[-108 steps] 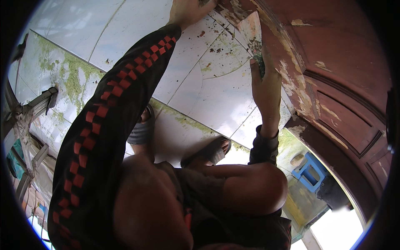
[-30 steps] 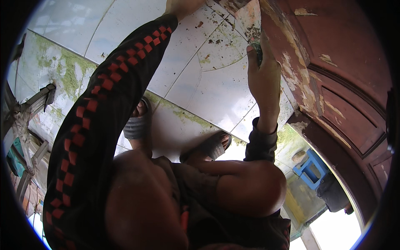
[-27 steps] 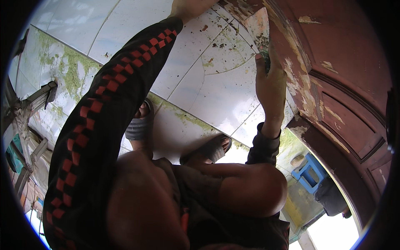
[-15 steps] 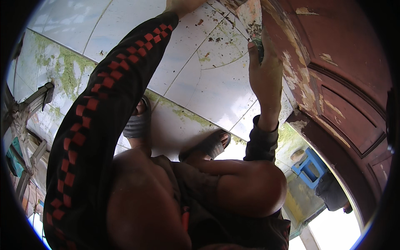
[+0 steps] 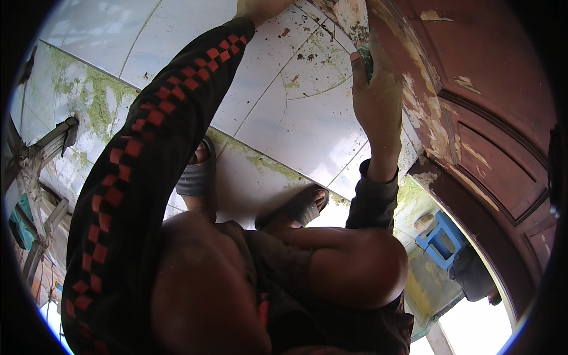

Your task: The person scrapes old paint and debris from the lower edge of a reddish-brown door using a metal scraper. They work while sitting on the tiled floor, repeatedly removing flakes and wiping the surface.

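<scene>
My right hand [image 5: 378, 100] is wrapped round the dark handle of a paint scraper [image 5: 354, 22], its thumb along the handle. Flecks and smears of old paint cover the wide blade, which points away from me beside the lower edge of a brown wooden door [image 5: 473, 89]. Much of that edge has its paint stripped in pale patches. At the far edge of the view my left hand [image 5: 263, 8] shows only its wrist and back; its fingers lie out of the picture, so what they touch is hidden.
White floor tiles [image 5: 260, 112] carry loose paint chips and green moss stains. My sandalled feet stand near a tile ledge, knees bent. A blue plastic stool [image 5: 441, 239] is at the right, beside a dark bundle [image 5: 473, 275]. Weathered wooden bars [image 5: 50, 142] stand at the left.
My right hand and the scraper have shifted slightly farther away along the door's edge. The left arm is almost unmoved.
</scene>
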`<state>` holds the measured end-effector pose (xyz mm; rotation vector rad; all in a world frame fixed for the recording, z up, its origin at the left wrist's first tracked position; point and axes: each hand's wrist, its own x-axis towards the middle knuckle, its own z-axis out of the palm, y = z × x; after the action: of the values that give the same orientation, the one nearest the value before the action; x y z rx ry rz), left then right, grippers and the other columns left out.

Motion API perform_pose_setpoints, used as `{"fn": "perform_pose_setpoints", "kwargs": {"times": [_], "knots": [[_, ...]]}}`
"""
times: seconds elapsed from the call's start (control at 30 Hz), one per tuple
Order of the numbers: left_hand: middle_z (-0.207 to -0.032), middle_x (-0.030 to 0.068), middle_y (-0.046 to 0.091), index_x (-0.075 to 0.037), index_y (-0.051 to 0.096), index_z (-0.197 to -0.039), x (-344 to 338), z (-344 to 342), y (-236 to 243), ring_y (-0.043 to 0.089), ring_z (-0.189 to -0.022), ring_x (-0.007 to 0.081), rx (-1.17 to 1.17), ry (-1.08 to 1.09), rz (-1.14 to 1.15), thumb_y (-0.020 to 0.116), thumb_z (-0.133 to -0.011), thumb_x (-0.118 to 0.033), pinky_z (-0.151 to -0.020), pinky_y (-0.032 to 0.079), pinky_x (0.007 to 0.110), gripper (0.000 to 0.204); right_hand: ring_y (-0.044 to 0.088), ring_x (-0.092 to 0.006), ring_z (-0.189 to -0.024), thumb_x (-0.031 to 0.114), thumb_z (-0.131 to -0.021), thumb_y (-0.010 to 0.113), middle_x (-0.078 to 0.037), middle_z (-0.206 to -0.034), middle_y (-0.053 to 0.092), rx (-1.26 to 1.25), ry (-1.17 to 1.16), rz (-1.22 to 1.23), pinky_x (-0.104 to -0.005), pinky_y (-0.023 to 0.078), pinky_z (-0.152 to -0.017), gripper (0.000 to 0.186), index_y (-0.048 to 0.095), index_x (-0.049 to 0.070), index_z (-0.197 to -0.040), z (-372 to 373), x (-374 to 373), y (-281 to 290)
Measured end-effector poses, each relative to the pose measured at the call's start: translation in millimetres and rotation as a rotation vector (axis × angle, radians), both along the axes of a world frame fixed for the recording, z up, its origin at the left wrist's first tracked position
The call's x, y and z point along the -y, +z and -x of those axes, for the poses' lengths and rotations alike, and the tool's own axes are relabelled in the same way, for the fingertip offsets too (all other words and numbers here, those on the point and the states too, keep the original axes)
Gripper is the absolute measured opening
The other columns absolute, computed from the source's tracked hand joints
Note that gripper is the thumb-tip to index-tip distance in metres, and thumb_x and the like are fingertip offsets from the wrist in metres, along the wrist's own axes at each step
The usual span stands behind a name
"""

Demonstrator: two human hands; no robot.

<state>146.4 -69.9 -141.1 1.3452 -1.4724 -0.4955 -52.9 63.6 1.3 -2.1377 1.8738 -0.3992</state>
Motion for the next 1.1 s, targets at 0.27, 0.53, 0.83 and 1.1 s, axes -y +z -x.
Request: {"fn": "perform_pose_setpoints", "kwargs": {"times": [0.27,0.53,0.83,1.1], "knots": [[-0.129,0.0333,0.056,0.011,0.032,-0.149,-1.0,-0.5,-8.8,0.056,-0.121,0.0481,0.043,0.02,0.023,0.074,-0.084,-0.025,-0.105,0.046,0.049,0.086,0.074,-0.0403,-0.085,0.012,-0.102,0.057,-0.025,-0.092,0.073,-0.021,-0.031,-0.052,-0.05,0.056,-0.075,0.05,0.049,0.004,-0.15,11.8,-3.9,-5.5],[-0.127,0.0325,0.058,0.011,0.032,-0.149,-2.2,0.2,-6.3,0.058,-0.119,0.0467,0.041,-0.017,-0.024,0.074,-0.085,-0.026,-0.102,0.047,0.05,0.085,0.073,-0.0381,-0.076,0.012,-0.102,0.056,-0.023,-0.084,0.072,0.014,-0.019,-0.014,-0.0468,0.057,-0.068,0.049,0.049,0.004,-0.15,4.9,-4.5,-3.4],[-0.121,0.0289,0.06,0.012,0.032,-0.148,-4.3,1.8,4.8,0.06,-0.112,0.0442,-0.02,-0.041,-0.08,0.073,-0.084,-0.021,-0.097,0.049,0.049,0.083,0.074,-0.0387,-0.079,0.015,-0.102,0.056,-0.023,-0.088,0.073,0.028,-0.017,0.001,-0.0473,0.058,-0.072,0.048,0.05,0.004,-0.148,-0.1,-1.0,-6.6],[-0.124,0.0311,0.059,0.011,0.031,-0.149,1.8,-1.0,-9.6,0.058,-0.116,0.0461,0.074,0.026,0.094,0.074,-0.084,-0.025,-0.101,0.048,0.049,0.087,0.074,-0.0391,-0.085,0.014,-0.102,0.056,-0.024,-0.091,0.074,0.008,-0.072,-0.147,-0.0492,0.059,-0.078,0.051,0.047,0.005,-0.151,-7.2,5.4,3.3]]}}
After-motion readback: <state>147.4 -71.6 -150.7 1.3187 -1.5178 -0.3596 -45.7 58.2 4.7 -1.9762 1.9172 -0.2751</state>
